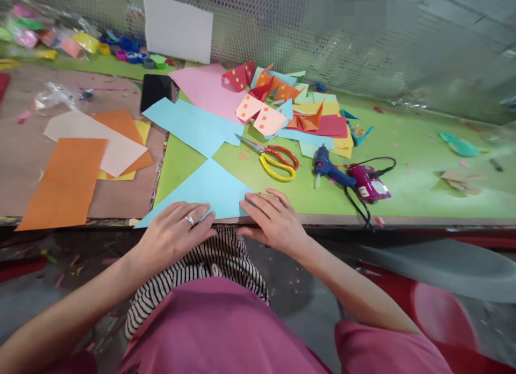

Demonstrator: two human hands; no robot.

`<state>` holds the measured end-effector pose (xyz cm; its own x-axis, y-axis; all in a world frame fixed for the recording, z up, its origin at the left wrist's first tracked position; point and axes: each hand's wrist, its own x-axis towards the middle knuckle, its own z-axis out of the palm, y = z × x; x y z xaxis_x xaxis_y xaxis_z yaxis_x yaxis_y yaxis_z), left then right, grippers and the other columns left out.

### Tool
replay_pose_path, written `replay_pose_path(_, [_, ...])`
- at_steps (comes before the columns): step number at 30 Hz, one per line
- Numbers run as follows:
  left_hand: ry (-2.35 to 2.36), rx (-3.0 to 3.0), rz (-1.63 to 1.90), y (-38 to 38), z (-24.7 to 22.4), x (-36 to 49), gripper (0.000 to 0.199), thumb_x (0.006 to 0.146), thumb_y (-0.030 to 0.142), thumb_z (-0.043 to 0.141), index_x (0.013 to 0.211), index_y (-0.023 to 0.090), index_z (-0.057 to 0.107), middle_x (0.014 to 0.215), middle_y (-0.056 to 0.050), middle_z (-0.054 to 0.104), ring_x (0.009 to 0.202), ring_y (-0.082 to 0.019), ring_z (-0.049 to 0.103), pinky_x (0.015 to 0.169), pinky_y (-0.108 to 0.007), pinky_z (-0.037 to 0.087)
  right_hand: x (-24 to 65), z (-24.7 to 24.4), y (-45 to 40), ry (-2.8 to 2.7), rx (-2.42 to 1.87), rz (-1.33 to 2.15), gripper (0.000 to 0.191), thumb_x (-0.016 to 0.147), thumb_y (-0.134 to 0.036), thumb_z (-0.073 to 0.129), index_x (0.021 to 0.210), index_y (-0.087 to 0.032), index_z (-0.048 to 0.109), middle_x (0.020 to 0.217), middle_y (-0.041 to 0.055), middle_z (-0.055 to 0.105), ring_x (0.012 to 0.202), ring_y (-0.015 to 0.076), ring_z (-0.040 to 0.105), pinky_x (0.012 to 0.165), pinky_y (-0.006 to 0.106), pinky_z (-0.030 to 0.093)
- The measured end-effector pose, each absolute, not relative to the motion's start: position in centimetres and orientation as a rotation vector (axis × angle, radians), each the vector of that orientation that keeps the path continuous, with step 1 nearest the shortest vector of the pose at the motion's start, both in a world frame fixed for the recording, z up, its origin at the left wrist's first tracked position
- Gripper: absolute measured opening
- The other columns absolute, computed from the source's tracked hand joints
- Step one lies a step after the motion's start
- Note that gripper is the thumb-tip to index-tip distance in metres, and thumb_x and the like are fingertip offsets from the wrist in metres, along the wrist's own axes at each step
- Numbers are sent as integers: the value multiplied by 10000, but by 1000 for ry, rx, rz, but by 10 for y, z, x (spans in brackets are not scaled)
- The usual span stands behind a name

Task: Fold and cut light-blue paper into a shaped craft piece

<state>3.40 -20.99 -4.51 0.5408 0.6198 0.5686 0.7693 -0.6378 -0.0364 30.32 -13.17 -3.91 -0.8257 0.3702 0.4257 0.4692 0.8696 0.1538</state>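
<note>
A light blue paper (212, 186), folded to a triangle, lies at the table's front edge with its tip pointing away from me. My left hand (177, 226) rests flat on its lower left part, fingers stretched out, a ring on one finger. On the paper's right corner lies my right hand (276, 218), fingers extended and slightly spread. Just beyond the tip is another light blue sheet (193, 127). Scissors (278, 162) with one red and one yellow handle lie to the right of it, blades pointing left.
A blue glue gun (330, 167) and a purple box (368, 183) with a black cord lie on the right. Orange paper (64, 180) overhangs the front edge at left. Behind are a black phone (156, 92), pink paper (213, 92) and folded orange pieces (308, 119).
</note>
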Motion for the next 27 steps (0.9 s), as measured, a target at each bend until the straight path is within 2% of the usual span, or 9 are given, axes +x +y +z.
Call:
replay_pose_path(5, [-1118,-2534,-792,-218,-43,34,237,923,45,638,1148,99,687,1106,-104,784,973,-234,743,830,-380,595,305,-43,-146,-2550,-568,-330,128,963,-340,692,1042,-241,708,1016,32,787,949,183,679,1016,374,469])
replay_pose_path(8, [-1129,-2502,-756,-210,-37,39,226,938,15,580,1122,74,697,1078,-113,791,923,-230,750,787,-364,600,301,-41,-145,-2597,-671,-257,114,999,-296,634,1090,-309,700,1052,-10,790,949,177,685,990,384,453])
replay_pose_path(12, [-1166,-2442,-738,-194,-34,51,191,962,48,562,1065,104,712,1022,-83,799,856,-209,747,748,-340,596,292,-39,-139,-2656,-838,-139,205,1022,-215,572,1171,-297,686,1102,3,782,976,189,662,944,385,406])
replay_pose_path(18, [-1248,-2469,-664,-188,-36,56,145,958,87,582,991,143,711,949,-56,779,794,-213,714,686,-346,564,280,-39,-132,-2690,-815,-284,221,1057,-200,490,999,-249,697,946,3,755,860,185,571,849,349,355])
replay_pose_path(22, [-1417,-2463,-636,-197,-36,46,131,970,132,587,984,177,710,958,-64,767,804,-236,697,692,-372,547,277,-34,-130,-2695,-878,-171,244,1073,-281,478,938,-220,671,904,29,717,855,197,543,817,348,345])
replay_pose_path(27, [-1787,-2453,-744,-204,-25,31,167,1022,254,541,962,228,694,949,-36,761,880,-231,697,785,-371,539,274,-25,-124,-2702,-1032,133,297,1089,-365,422,945,-220,637,928,42,678,881,210,541,801,357,323])
